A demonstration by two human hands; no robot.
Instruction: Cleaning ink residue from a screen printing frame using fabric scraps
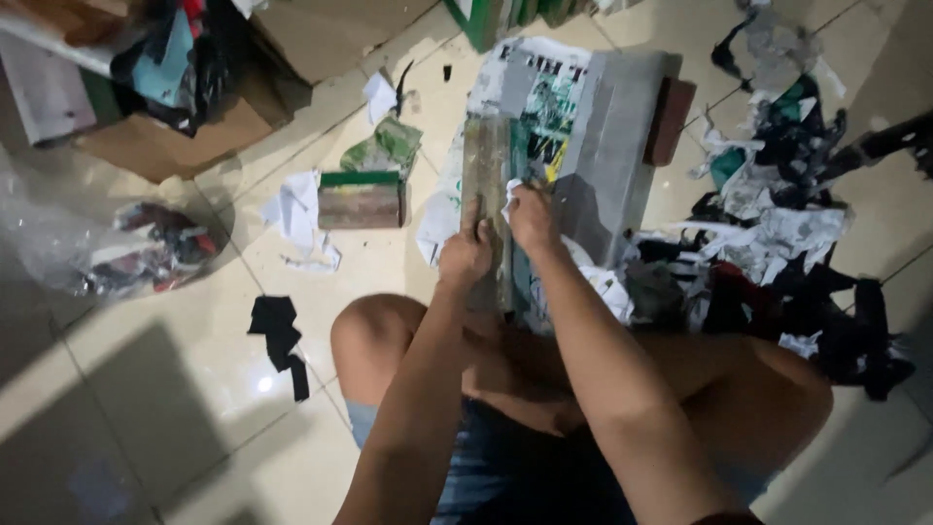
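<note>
Head view, looking down: nearest are the person's bent bare knees and blue shorts, with both forearms reaching forward over them. The left hand (466,251) is curled and pressed on a narrow wooden strip (483,180) that runs away from the person along the left edge of a printed sheet (544,117); the fingers lie on top of the strip, holding it down. Just beside it, the right hand (531,216) is closed with fingertips pinched at the sheet's surface, on a patch of green and white print; whether it grips a tool or only paper I cannot tell. The sheet lies flat on the tiled floor (175,389) directly ahead of the knees, partly grey where the print is gone, with white paper (437,214) sticking out beneath its left edge.

To the right of the sheet lies a heap of torn scraps (777,224), black, white and teal, touching the right knee. A brown block (671,121) rests at the sheet's far right edge. Left of the strip sits a small wooden block with a green edge (361,199), and a black scrap (277,331) lies nearer on the floor. Further left is a clear plastic bag (107,243) of scraps, and beyond it a cardboard box (175,136).
</note>
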